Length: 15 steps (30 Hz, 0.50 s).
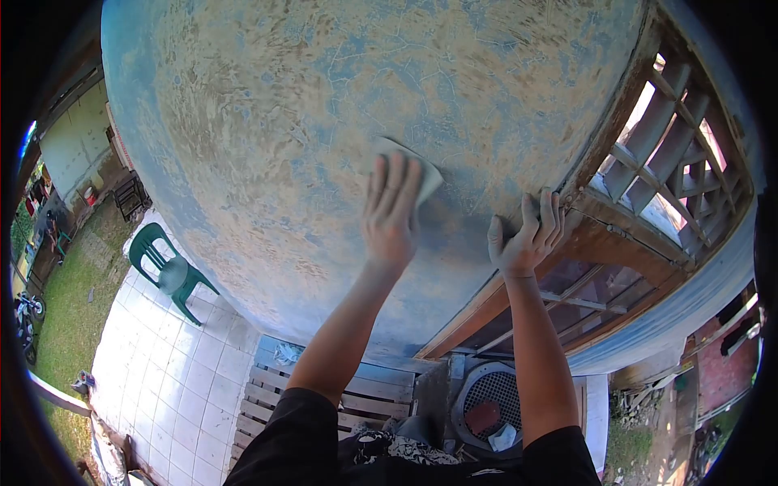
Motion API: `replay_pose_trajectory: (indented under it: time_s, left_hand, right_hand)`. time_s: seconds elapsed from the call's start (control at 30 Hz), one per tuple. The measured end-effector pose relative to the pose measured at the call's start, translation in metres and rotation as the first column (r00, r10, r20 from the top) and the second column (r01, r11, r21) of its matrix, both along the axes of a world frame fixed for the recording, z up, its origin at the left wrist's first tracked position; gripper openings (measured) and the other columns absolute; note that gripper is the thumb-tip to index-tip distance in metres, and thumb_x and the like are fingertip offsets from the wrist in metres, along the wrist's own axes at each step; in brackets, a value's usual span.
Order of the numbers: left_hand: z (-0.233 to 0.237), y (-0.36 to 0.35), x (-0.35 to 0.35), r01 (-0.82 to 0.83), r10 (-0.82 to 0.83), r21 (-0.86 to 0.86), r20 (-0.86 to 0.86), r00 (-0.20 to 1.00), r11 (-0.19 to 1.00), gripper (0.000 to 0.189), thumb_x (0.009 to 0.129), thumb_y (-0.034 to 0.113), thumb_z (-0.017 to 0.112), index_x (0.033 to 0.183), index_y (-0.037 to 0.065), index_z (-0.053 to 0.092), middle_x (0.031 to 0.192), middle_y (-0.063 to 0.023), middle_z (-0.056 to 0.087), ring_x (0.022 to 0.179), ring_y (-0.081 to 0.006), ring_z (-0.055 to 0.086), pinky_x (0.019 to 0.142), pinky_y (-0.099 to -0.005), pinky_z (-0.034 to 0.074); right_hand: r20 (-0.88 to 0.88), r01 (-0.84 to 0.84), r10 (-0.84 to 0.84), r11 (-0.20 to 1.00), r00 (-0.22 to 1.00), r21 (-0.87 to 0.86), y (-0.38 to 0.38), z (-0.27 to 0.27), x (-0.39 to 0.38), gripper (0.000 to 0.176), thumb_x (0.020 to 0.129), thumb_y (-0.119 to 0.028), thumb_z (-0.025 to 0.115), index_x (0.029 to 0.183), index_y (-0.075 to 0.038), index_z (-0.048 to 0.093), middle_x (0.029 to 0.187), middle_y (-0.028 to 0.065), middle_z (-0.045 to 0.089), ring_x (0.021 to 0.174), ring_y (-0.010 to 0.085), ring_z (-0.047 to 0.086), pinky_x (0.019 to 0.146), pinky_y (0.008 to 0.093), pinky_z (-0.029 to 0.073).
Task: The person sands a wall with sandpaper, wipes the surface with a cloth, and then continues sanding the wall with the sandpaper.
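My left hand (392, 212) lies with its fingers stretched over a pale sheet of sandpaper (429, 180), pressing it flat against the wall (275, 146). The hand looks slightly blurred. Patchy blue paint, tan scraped areas and fine cracks cover the wall. To the right, my right hand (528, 236) rests on the wall beside the corner of the wooden window frame (600, 219). Its thumb stands apart from the fingers, which look dusty, and nothing shows in it. The palm sides of both hands are hidden.
A wooden lattice vent (668, 154) sits above the window at right. Below are a slatted bench (373, 398) and a round crate-like basket (496, 387) with a reddish object inside. A green plastic chair (173, 274) stands on white tiles (162, 356) at left, beside grass.
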<state>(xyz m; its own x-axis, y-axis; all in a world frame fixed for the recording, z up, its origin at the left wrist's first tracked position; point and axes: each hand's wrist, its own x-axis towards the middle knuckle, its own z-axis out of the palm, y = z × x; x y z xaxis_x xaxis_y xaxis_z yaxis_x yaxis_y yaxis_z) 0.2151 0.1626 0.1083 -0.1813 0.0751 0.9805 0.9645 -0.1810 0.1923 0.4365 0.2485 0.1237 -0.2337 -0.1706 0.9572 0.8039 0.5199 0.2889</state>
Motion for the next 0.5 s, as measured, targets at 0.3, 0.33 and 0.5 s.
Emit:
replay_pose_trajectory:
  time_s: [0.3, 0.33, 0.5]
  left_hand:
    - [0.002, 0.01, -0.029, -0.025, 0.025, 0.112, -0.002, 1.0, 0.993, 0.037, 0.102, 0.006, 0.055, 0.137, 0.008, 0.068, 0.149, -0.0123, 0.059, 0.145, -0.0335, 0.048, 0.12, -0.0516, 0.037]
    - [0.011, 0.011, -0.033, -0.02, 0.02, 0.122, -0.002, 1.0, 0.992, 0.037, 0.102, 0.006, 0.055, 0.137, 0.008, 0.068, 0.149, -0.0123, 0.059, 0.145, -0.0335, 0.048, 0.12, -0.0516, 0.037]
    - [-0.006, 0.007, -0.007, 0.022, -0.018, 0.041, -0.112, 0.994, 0.999, 0.039, 0.101, 0.007, 0.055, 0.137, 0.012, 0.068, 0.146, -0.0078, 0.063, 0.142, -0.032, 0.051, 0.118, -0.0503, 0.041]
  right_hand:
    - [-0.006, -0.024, 0.024, 1.0, 1.0, -0.006, 0.003, -0.011, 0.002, 0.054, 0.1, -0.052, 0.055, 0.132, -0.008, 0.062, 0.146, 0.0205, 0.053, 0.136, 0.039, 0.052, 0.111, 0.0567, 0.04]
    - [0.037, -0.018, 0.019, 0.999, 0.999, -0.028, 0.0, -0.01, 0.004, 0.056, 0.101, -0.047, 0.055, 0.138, -0.005, 0.056, 0.147, 0.025, 0.049, 0.135, 0.0443, 0.05, 0.11, 0.0587, 0.04]
    - [0.038, -0.005, 0.007, 0.998, 0.999, -0.059, 0.0, -0.012, 0.006, 0.056, 0.101, -0.048, 0.056, 0.137, -0.006, 0.056, 0.146, 0.0245, 0.05, 0.136, 0.0437, 0.05, 0.111, 0.0584, 0.04]
